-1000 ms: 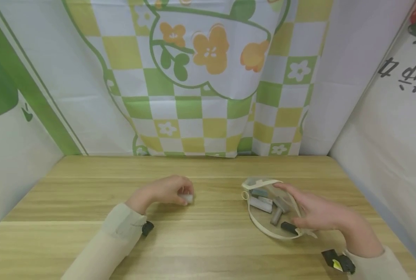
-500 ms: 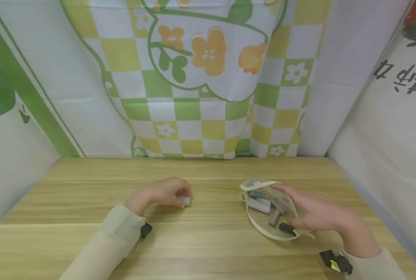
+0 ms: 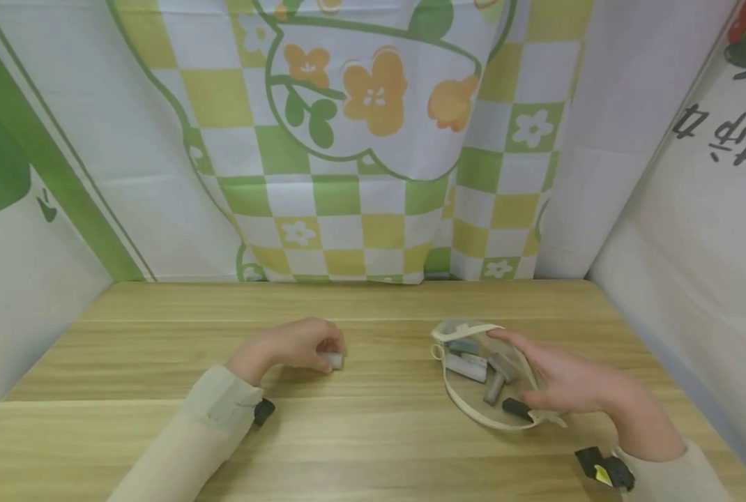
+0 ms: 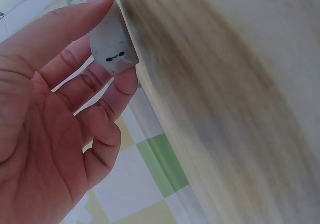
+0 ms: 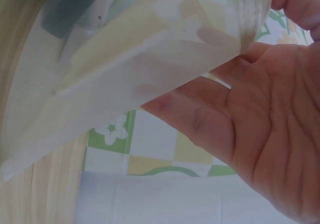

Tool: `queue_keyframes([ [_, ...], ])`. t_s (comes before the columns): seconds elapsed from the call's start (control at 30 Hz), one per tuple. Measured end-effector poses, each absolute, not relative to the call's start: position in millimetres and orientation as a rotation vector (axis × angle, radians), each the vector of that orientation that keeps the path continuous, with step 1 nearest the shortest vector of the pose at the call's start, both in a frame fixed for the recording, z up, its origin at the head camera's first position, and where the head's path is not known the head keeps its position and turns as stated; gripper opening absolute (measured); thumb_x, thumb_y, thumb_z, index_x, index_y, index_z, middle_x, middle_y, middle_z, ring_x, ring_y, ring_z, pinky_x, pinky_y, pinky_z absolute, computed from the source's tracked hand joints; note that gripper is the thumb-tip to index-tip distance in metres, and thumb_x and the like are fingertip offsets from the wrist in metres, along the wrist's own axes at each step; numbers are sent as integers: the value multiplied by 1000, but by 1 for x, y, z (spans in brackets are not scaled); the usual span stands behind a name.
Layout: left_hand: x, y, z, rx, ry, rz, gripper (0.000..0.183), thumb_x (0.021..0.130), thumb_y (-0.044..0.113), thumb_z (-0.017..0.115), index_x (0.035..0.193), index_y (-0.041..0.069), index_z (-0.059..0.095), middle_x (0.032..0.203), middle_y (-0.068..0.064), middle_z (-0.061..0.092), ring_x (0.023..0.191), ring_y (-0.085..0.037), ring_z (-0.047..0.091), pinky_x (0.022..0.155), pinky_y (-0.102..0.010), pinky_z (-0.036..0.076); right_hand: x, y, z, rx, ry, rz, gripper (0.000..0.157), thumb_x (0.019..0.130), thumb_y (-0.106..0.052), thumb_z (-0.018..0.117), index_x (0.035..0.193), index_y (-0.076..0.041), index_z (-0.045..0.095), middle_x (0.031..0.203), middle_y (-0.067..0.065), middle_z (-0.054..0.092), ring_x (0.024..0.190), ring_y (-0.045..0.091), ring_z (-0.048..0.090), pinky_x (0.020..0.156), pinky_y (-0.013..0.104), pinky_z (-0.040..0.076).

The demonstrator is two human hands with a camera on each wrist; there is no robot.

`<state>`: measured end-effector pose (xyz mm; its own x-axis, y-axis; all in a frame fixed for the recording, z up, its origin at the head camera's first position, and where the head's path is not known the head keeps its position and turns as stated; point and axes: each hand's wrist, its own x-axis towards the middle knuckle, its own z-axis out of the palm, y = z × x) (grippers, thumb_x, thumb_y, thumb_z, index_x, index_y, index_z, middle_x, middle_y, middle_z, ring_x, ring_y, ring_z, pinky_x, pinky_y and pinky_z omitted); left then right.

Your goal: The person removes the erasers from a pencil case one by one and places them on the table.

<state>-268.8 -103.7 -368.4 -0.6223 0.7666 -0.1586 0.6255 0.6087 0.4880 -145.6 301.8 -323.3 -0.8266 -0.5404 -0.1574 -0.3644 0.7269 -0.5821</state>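
My left hand [image 3: 304, 343] pinches a small white block [image 4: 111, 48] between thumb and fingers, low over the wooden table left of centre. On the block's side a little printed face with two dark eyes shows in the left wrist view. My right hand [image 3: 574, 380] grips the right rim of a see-through zip pouch [image 3: 473, 417] with a cream edge and holds its mouth wide. Inside lie a whitish bar [image 3: 465, 367], a teal piece [image 3: 463, 346], a grey-brown piece [image 3: 493, 388] and a black one [image 3: 517, 408]. The right fingertips are partly hidden behind the pouch wall.
The wooden table [image 3: 373, 446] runs back to a checked, flowered cloth [image 3: 341, 230] hanging along its far edge. White sheets close off both sides. A cream ring pull [image 3: 436, 351] hangs at the pouch's left side.
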Motion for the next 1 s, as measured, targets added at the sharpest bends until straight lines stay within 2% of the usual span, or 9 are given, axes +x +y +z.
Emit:
queue_keyframes([
  [0.07, -269, -104, -369, 1125, 2483, 561, 16, 82, 6, 77, 94, 12, 68, 89, 4, 62, 81, -11, 52, 75, -25, 45, -146, 301, -323, -721, 2634, -756, 89, 84, -10, 70, 156, -11, 18, 155, 29, 31, 85, 15, 60, 87, 43, 52],
  [0.17, -270, -104, -369, 1133, 2479, 558, 16, 82, 6, 77, 95, 11, 69, 89, 3, 63, 81, -11, 53, 74, -25, 45, -146, 301, -323, -716, 2644, -742, 88, 85, -13, 72, 156, -11, 20, 158, 27, 28, 111, 26, 55, 100, 56, 44],
  [0.2, -270, -104, -369, 1135, 2475, 559, 16, 82, 6, 77, 95, 11, 69, 89, 3, 63, 81, -11, 53, 74, -24, 46, -146, 301, -323, -708, 2634, -744, 88, 86, -14, 72, 156, -11, 19, 158, 27, 27, 106, 25, 57, 98, 55, 45],
  [0.33, -270, -104, -368, 1131, 2471, 558, 16, 82, 5, 77, 95, 11, 69, 89, 3, 64, 80, -11, 53, 73, -24, 46, -146, 302, -322, -709, 2625, -752, 88, 86, -14, 71, 156, -11, 19, 159, 27, 27, 108, 25, 57, 98, 54, 45],
  [0.53, -269, -103, -367, 1108, 2471, 554, 16, 82, 5, 77, 94, 11, 69, 88, 3, 63, 79, -10, 52, 72, -24, 46, -146, 302, -322, -703, 2623, -744, 87, 86, -14, 71, 156, -10, 19, 158, 26, 28, 99, 20, 57, 93, 43, 47],
  [0.7, -269, -102, -368, 1081, 2466, 548, 16, 82, 6, 77, 95, 12, 69, 87, 3, 63, 78, -10, 51, 72, -24, 46, -145, 302, -323, -679, 2601, -762, 88, 86, -11, 70, 157, -11, 17, 158, 28, 27, 67, 8, 54, 80, 31, 47],
  [0.77, -270, -102, -368, 1072, 2464, 543, 16, 83, 6, 77, 95, 12, 69, 88, 3, 63, 78, -10, 51, 72, -24, 46, -145, 302, -324, -695, 2603, -759, 88, 86, -11, 70, 157, -11, 17, 158, 28, 28, 66, 8, 54, 81, 32, 48],
  [0.93, -270, -102, -368, 1062, 2450, 552, 16, 83, 8, 77, 96, 12, 68, 88, 3, 63, 78, -10, 52, 72, -24, 46, -146, 303, -324, -752, 2648, -714, 86, 86, -15, 71, 155, -10, 19, 157, 27, 30, 88, 12, 58, 91, 43, 49],
  [1.0, -270, -102, -367, 1059, 2446, 556, 16, 83, 8, 77, 96, 12, 68, 87, 3, 63, 78, -10, 52, 72, -24, 46, -147, 303, -324, -755, 2653, -705, 86, 87, -15, 70, 155, -10, 19, 157, 27, 31, 82, 8, 57, 89, 41, 50],
])
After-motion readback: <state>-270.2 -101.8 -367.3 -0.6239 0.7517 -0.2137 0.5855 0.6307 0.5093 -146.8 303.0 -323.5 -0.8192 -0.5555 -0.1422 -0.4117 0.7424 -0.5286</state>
